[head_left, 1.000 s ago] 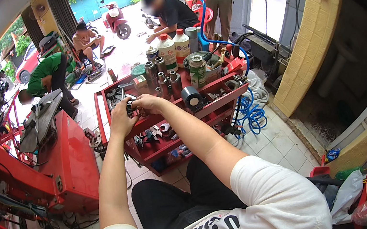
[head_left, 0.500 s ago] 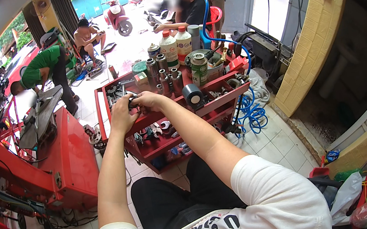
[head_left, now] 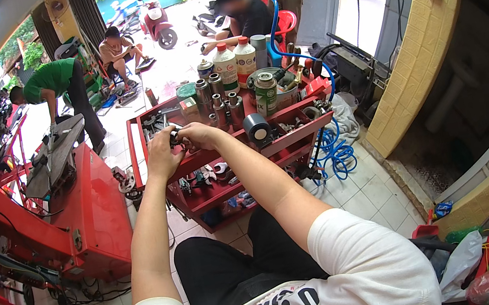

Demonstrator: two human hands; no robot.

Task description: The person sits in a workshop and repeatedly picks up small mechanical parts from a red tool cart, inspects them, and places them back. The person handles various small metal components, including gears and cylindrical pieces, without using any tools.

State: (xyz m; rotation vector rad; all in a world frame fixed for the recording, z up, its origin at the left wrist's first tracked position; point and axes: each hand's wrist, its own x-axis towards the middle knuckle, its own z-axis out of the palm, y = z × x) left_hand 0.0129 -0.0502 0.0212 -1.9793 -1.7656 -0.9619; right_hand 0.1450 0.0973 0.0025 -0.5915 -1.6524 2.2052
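Over the near left part of a red tool cart (head_left: 281,141), my left hand (head_left: 164,155) and my right hand (head_left: 199,136) meet with bent fingers. Both close around a small dark piece (head_left: 175,137), mostly covered by the fingers, so its kind cannot be made out. Tools lie in the cart's top tray just beyond my left hand. Past my right hand stand several metal sockets (head_left: 216,85) and a small box (head_left: 188,108). A black cylinder with a pale end (head_left: 258,129) rests on the tray edge, right of my right wrist.
White bottles with red caps (head_left: 245,62) and a green can (head_left: 266,94) crowd the cart top. Wrenches (head_left: 220,168) lie on the lower shelf. A blue hose (head_left: 339,159) coils on the floor at right. A red machine (head_left: 95,209) stands left; a person in green (head_left: 54,81) bends behind it.
My hands stay almost in place around the small dark piece. In the background, the person in black has leaned to the left, and the person in green has shifted slightly.
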